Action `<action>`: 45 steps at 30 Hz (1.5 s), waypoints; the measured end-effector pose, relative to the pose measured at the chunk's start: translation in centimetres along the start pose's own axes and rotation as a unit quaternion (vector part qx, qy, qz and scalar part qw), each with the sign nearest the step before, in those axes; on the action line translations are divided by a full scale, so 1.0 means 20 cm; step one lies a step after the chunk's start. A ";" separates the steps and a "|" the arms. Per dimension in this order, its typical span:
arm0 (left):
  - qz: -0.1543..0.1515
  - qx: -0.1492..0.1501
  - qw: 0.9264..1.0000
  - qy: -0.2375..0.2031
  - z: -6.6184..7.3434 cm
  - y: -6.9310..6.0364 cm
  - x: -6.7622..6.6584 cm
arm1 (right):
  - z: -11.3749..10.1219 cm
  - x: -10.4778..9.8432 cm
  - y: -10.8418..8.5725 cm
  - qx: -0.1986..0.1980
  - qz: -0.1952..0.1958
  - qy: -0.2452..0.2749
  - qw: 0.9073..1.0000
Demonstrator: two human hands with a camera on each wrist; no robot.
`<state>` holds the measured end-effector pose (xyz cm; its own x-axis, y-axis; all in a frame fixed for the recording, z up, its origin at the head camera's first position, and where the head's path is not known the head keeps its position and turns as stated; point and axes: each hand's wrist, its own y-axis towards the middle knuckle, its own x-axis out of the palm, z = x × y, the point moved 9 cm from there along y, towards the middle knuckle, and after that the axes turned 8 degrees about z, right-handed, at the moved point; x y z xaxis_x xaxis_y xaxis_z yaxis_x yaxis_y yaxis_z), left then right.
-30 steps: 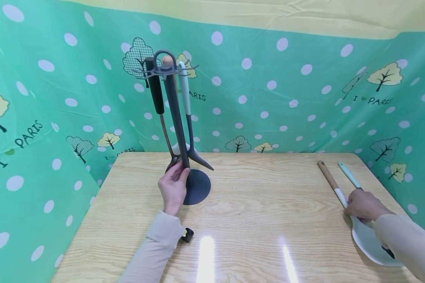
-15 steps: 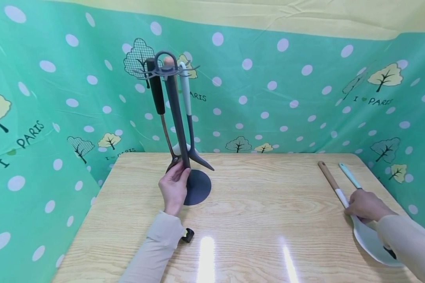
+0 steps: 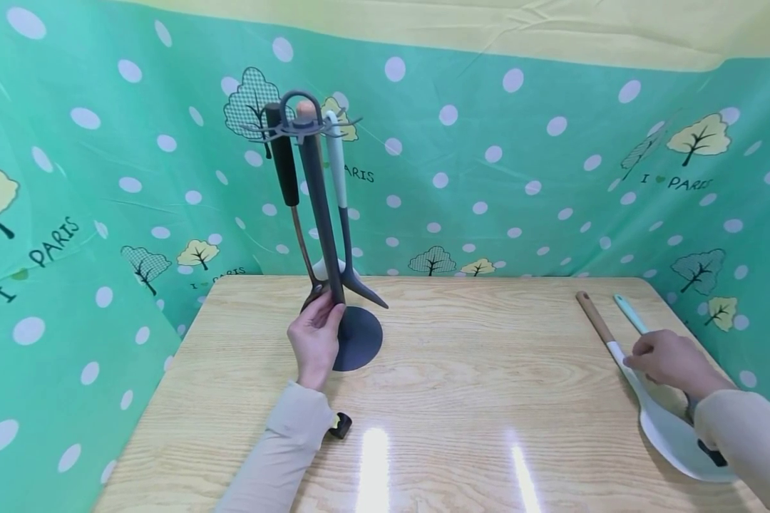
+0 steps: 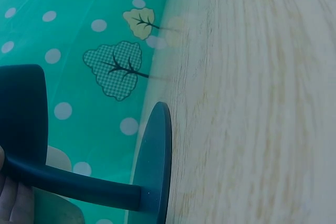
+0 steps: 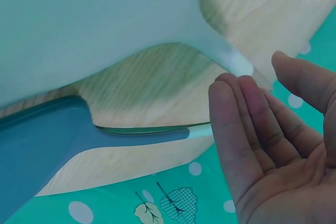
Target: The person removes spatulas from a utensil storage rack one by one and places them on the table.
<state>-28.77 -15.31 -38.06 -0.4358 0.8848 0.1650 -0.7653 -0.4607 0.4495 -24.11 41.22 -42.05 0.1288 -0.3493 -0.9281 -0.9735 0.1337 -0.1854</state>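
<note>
My left hand (image 3: 314, 345) grips the lower pole of a dark utensil stand (image 3: 321, 214), just above its round base. Several utensils hang from the hooks: one with a black handle (image 3: 285, 167), one with a light blue handle (image 3: 337, 164), and one with a wooden end partly hidden behind the pole. At the right of the table my right hand (image 3: 674, 363) hovers, thumb apart from the fingers, holding nothing. Beneath it lie a white broad-headed spatula (image 3: 667, 431) with a brown handle end and a dark blue turner (image 5: 47, 142) with a mint handle (image 3: 629, 312).
The wooden table (image 3: 475, 370) ends at a green dotted curtain (image 3: 488, 171) at the back and both sides. A small black object (image 3: 341, 426) sits at my left wrist. The dark turner's head is mostly hidden by the right arm in the head view.
My right hand has lifted a little from the two utensils and shifted slightly right. The left hand and the stand keep their place.
</note>
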 end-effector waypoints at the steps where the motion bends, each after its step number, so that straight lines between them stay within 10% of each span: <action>1: 0.001 0.001 1.000 0.001 0.00 0.00 0.00 | -0.01 -0.01 0.00 -0.006 0.008 -0.002 1.000; 33: 0.001 -0.014 1.000 0.019 0.01 -0.01 0.00 | -0.28 0.02 -0.01 -0.045 0.126 0.067 0.989; 45: 0.001 -0.008 1.000 0.013 0.01 -0.01 0.00 | -0.51 0.06 -0.05 -0.126 0.159 0.089 0.975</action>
<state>-28.51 -15.27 -37.87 -0.4494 0.8818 0.1432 -0.7720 -0.4640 0.4345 -24.98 31.14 -39.76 -0.2010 -0.4855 -0.8508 -0.9771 0.0370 0.2097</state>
